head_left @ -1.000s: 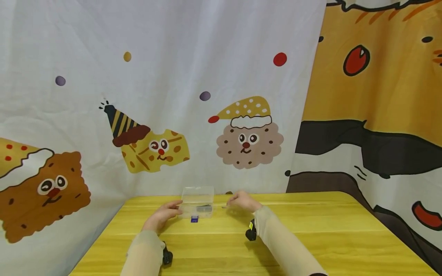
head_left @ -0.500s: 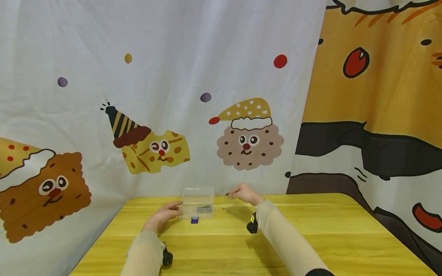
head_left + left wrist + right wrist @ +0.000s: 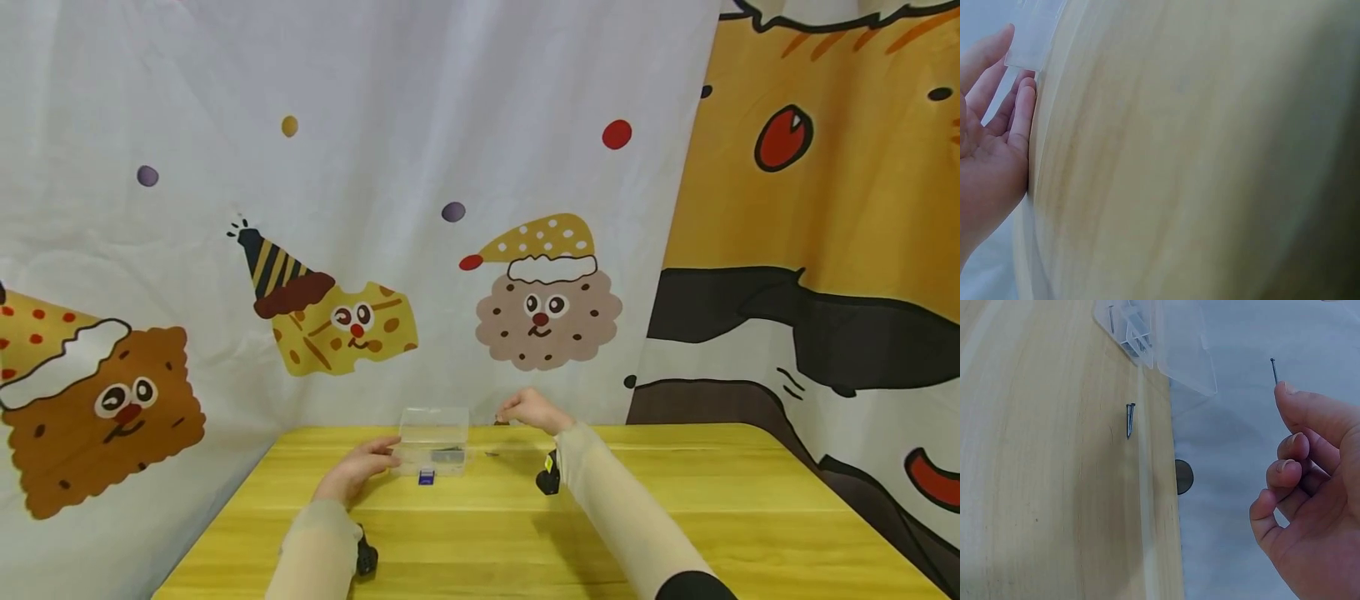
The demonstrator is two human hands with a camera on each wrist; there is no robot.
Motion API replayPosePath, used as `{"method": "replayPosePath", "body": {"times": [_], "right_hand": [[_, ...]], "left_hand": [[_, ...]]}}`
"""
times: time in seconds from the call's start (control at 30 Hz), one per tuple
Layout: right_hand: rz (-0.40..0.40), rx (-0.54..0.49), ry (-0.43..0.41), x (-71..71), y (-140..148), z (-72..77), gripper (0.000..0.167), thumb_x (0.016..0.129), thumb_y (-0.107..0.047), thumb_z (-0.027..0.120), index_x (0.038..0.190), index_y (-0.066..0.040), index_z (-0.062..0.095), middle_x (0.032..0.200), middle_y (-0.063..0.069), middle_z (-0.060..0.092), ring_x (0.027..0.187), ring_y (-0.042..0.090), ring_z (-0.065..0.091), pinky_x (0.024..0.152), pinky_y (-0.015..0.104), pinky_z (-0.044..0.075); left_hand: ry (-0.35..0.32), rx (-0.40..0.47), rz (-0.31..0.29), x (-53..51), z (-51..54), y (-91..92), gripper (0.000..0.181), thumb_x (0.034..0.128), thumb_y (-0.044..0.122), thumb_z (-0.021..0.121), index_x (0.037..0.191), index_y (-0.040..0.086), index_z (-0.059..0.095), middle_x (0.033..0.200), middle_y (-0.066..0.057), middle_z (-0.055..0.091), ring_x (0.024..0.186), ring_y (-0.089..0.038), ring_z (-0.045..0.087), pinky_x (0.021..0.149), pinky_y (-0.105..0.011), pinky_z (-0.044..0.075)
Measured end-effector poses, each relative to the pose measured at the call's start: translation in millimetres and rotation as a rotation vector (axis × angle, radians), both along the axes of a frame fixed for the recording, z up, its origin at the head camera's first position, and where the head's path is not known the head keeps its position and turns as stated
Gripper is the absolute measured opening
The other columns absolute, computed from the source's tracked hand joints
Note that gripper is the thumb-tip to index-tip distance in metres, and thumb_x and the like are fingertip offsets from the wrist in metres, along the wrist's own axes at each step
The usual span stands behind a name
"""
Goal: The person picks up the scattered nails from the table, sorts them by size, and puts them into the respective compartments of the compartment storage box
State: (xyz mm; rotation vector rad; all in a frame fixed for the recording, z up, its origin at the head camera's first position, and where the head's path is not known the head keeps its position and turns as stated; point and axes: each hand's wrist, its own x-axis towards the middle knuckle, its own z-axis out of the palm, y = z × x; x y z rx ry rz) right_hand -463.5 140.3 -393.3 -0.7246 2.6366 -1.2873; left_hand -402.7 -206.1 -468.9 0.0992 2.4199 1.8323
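Note:
A clear plastic box (image 3: 408, 461) stands with its lid (image 3: 434, 423) raised near the table's far edge. At its left side, my left hand (image 3: 358, 471) touches it with fairly straight fingers; the left wrist view shows only a corner of the box (image 3: 1025, 53). My right hand (image 3: 1325, 462) pinches a thin dark nail (image 3: 1274, 370) between thumb and forefinger, head up, to the right of the box and above the table. Two more nails (image 3: 1129, 419) lie together on the wood below, points the same way. Inside the box are several nails and a greyish piece (image 3: 447, 456).
A small blue piece (image 3: 426, 477) sits at the front of the box; whether it is attached cannot be told. The yellow wooden table (image 3: 480, 533) ends just behind the box, against a printed curtain (image 3: 352, 392).
My right hand has risen from beside the nails on the table, carrying one nail up. The left hand stays at the box. The head view has shifted slightly.

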Motion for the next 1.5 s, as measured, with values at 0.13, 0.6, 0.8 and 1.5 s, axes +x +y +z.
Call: {"method": "replayPosePath", "body": {"times": [0.13, 0.6, 0.8, 1.5], "right_hand": [[0.0, -0.006, 0.001, -3.2, -2, -0.5, 0.019, 0.091, -0.014, 0.067, 0.1, 0.0, 0.075, 0.106, 0.008, 0.07, 0.1, 0.021, 0.062, 0.09, 0.047, 0.049], [0.005, 0.01, -0.033, -4.1, -10, -0.7, 0.02, 0.092, -0.015, 0.066, 0.101, 0.0, 0.076, 0.11, 0.008, 0.069, 0.104, 0.023, 0.063, 0.094, 0.047, 0.049], [0.008, 0.003, -0.04, -2.1, -16, -1.8, 0.016, 0.091, -0.013, 0.067, 0.097, -0.002, 0.077, 0.108, 0.008, 0.07, 0.101, 0.022, 0.063, 0.091, 0.046, 0.05], [0.06, -0.011, 0.004, 3.4, -42, -21.0, 0.018, 0.088, -0.015, 0.07, 0.098, 0.0, 0.076, 0.101, 0.005, 0.071, 0.098, 0.023, 0.062, 0.086, 0.042, 0.051]], "left_hand": [[-0.005, 0.007, 0.0, -1.1, 0.0, -0.1, 0.056, 0.0882, 0.005, 0.067, 0.14, -0.002, 0.048, 0.129, -0.023, 0.049, 0.118, -0.034, 0.046, 0.104, -0.053, 0.036], [-0.005, -0.005, -0.025, -0.2, 1.4, -0.6, 0.058, 0.0887, 0.006, 0.067, 0.142, -0.003, 0.045, 0.136, -0.029, 0.042, 0.125, -0.04, 0.04, 0.105, -0.058, 0.03], [-0.002, -0.004, -0.023, -1.1, 1.5, 0.3, 0.058, 0.0889, 0.007, 0.067, 0.143, -0.001, 0.045, 0.137, -0.029, 0.041, 0.126, -0.042, 0.039, 0.105, -0.058, 0.032], [0.004, -0.005, -0.001, -4.0, -2.2, 0.8, 0.058, 0.0878, 0.006, 0.068, 0.141, -0.001, 0.047, 0.135, -0.029, 0.043, 0.124, -0.043, 0.041, 0.104, -0.057, 0.033]]}}
